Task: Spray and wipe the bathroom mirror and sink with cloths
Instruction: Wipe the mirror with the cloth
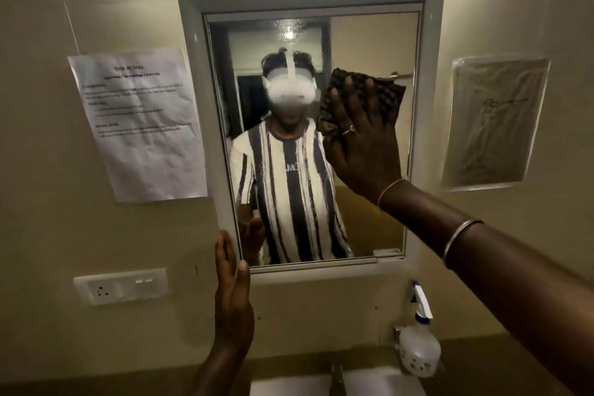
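Mid-wipe on the mirror [308, 145]. Right hand [363, 138] is flat, fingers spread, pressing a dark waffle-textured cloth [382, 90] against the glass in the upper right area; so it's pinning the cloth rather than gripping it in a fist. Left hand [233, 286] is open, fingers straight, touching the lower left corner of the mirror frame, holding nothing, looks like it's steadying the frame. Spray bottle [418, 341] stands upright on the ledge below the mirror's right corner, just beside the sink [379, 382], not in either hand. My read: spraying of the mirror is probably done and wiping is underway, can't tell how much glass is covered. There's a hazy patch near the centre and faint speckle near the top by the light reflection, so likely more passes needed. Sink only partly in view at the bottom edge, white, tap [337, 374] barely visible; can't judge whether it's been cleaned, I'd assume it's left to do. Only one cloth visible.
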Demonstrator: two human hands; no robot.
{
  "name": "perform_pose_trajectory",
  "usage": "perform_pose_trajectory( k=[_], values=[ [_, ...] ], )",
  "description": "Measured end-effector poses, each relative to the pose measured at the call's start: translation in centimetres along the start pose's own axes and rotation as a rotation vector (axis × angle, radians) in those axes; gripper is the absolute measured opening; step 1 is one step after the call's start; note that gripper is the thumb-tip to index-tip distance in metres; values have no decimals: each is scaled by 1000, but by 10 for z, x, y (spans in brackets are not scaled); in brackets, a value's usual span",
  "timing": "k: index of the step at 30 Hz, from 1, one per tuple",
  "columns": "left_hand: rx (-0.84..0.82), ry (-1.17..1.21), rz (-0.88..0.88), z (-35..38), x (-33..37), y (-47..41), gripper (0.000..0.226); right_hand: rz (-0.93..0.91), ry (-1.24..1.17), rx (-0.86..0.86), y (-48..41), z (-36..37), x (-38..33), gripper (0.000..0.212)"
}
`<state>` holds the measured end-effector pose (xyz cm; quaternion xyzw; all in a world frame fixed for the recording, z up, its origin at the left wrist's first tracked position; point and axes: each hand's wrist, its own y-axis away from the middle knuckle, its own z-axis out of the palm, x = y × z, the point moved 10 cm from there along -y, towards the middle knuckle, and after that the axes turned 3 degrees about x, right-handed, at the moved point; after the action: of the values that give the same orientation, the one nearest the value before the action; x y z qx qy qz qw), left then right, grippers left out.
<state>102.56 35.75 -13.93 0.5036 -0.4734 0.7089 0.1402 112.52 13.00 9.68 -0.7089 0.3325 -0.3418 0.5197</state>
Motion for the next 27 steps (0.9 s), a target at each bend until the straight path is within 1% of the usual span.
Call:
perform_pose_trajectory(
  k=[4,10,14,16,19,21,23,25,27],
  values=[
    [-11,4,5,-3,2,0,65,9,-30,-73,50,15,-18,63],
    [-24,-17,24,-2,1,1,56,-35,-111,-238,174,45,-50,64],
    [-15,-22,42,-3,1,0,60,-35,-97,-306,229,56,-57,74],
    [-16,-20,42,-3,0,0,55,-39,-90,-311,238,59,-58,76],
    [-17,-18,32,-2,0,0,57,-62,-74,-309,240,61,-59,77],
    [-16,-12,34,-3,-1,0,56,-129,-64,-315,237,63,-63,76],
    [-13,-6,31,-3,-2,0,58,-236,-52,-319,227,64,-72,73],
    [-14,6,28,-3,-2,-1,62,-331,-29,-304,209,63,-81,71],
    [-13,7,29,-2,-1,0,58,-388,-16,-273,182,59,-90,68]
  ],
)
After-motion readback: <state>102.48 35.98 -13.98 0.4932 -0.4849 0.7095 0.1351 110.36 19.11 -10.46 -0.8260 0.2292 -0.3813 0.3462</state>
